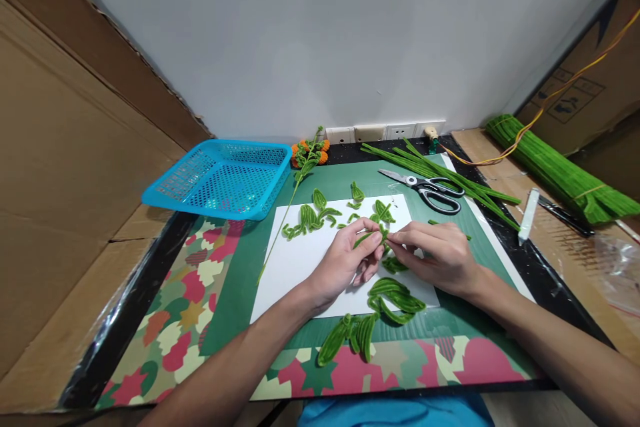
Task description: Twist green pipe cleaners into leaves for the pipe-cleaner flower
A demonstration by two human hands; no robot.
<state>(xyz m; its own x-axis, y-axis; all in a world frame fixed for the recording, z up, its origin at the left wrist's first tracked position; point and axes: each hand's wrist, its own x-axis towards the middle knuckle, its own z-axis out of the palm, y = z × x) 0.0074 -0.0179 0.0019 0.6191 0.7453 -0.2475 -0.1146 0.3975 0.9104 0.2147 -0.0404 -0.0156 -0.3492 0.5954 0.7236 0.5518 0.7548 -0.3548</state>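
- Mid-step, by the look of it: bending/twisting a green pipe-cleaner piece [371, 236] into a leaf shape, held above the white sheet [300, 260] at centre of the green mat [250, 280].
- Left hand [345, 265]: fingers curled, thumb + forefinger pinching the piece's left end.
- Right hand [440, 255]: fingertips pressed together, pinching the piece's right end; both hands nearly touching at the pinch.
- Finished-looking leaf loops [395, 297] just below the hands, more leaf loops near mat edge [350, 337], small ones at top of sheet [320, 213].
- Long thin stem with orange flowers [307, 153] lying diagonally, left of the sheet's top, next to blue basket [225, 177].
- Scissors [425, 188] beyond right hand, resting by loose straight green stems [440, 177]; big bundle of stems [550, 170] far right, well apart.
- Next move, as a guess: needs tight twist at the pinched join, steady grip both ends so loop keeps shape; then set down w/ the other loops.
- Exact shape of the piece btwn fingers: too small to tell.
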